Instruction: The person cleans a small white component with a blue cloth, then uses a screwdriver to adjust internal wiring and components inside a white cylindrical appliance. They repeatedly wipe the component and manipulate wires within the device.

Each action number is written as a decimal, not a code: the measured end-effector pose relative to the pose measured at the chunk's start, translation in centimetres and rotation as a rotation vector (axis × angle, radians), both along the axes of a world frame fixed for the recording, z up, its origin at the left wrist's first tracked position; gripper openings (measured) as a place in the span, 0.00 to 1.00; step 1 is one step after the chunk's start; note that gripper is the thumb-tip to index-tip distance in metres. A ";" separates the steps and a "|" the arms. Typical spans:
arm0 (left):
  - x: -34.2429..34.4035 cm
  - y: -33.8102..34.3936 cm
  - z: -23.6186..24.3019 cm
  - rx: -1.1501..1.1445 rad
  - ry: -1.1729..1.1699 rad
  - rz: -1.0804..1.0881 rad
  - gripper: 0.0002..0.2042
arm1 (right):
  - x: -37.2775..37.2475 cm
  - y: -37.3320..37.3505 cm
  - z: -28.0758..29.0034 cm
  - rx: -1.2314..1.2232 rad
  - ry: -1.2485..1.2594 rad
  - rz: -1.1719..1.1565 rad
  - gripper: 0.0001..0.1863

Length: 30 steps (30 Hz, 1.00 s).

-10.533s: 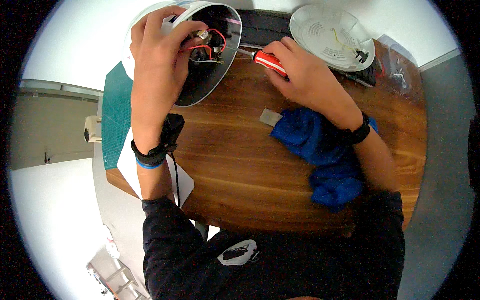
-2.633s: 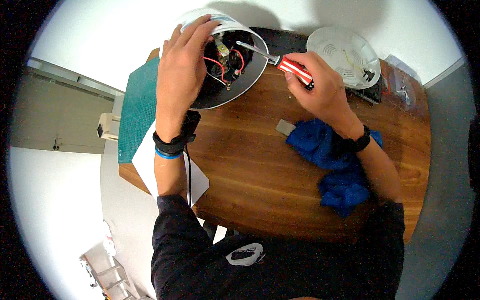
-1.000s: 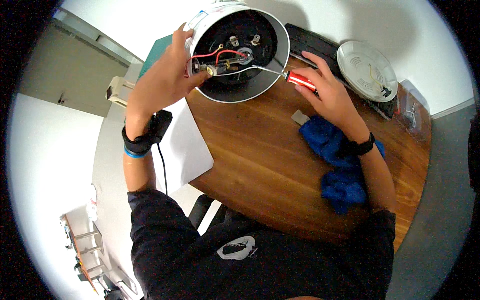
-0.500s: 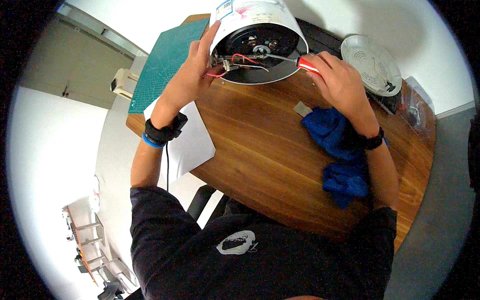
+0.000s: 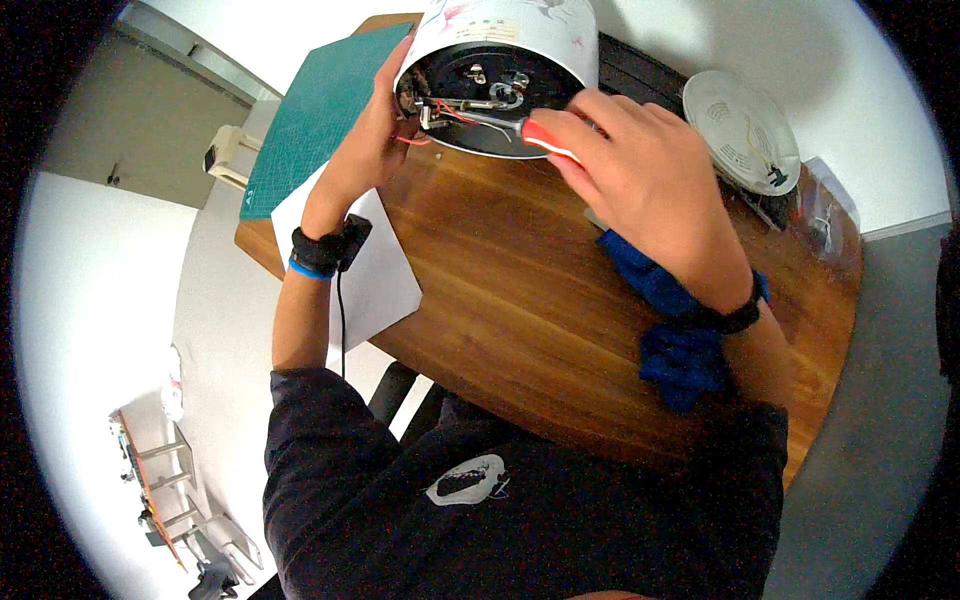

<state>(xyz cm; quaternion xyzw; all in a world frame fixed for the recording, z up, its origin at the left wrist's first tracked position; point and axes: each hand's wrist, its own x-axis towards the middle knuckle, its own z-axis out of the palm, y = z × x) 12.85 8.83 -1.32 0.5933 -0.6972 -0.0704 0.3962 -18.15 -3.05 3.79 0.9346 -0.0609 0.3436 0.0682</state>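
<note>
A white rice cooker [image 5: 545,25] with a floral print lies on its side at the far part of the table. Its open underside faces me, showing a black base with metal fittings, red and white wires and a bracket. My left hand [image 5: 365,150] holds the cooker's left side, fingers stretched along the shell and the thumb by the rim. In my right hand [image 5: 655,185] is a screwdriver [image 5: 548,138] with a red and white handle. Its shaft points left into the underside, toward the wires and bracket; exactly what the tip touches is unclear.
A round vented cover [image 5: 735,120] rests on a black slab [image 5: 640,78] at the right, beside a clear plastic bag [image 5: 832,215]. Blue cloth [image 5: 685,365] lies under my right forearm. White paper [image 5: 385,275] and a green cutting mat [image 5: 310,110] are at the left.
My right hand has moved left and nearer, swinging the screwdriver from the central fitting toward the wires at the left. The cooker has shifted slightly left with my left hand.
</note>
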 end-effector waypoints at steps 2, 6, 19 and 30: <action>0.6 -0.5 0.0 -0.014 0.006 0.009 0.53 | 1.7 0.8 -0.3 0.002 -0.019 -0.014 0.11; 1.9 -2.1 0.2 -0.021 0.074 -0.009 0.51 | 4.6 0.9 -1.0 -0.100 -0.111 -0.062 0.11; 2.4 -3.4 -0.9 -0.112 0.108 -0.040 0.52 | 2.1 2.1 1.1 0.203 -0.042 -0.163 0.14; 1.6 -1.9 -0.5 -0.098 0.150 -0.013 0.44 | 4.9 2.2 -1.1 -0.073 -0.136 -0.039 0.17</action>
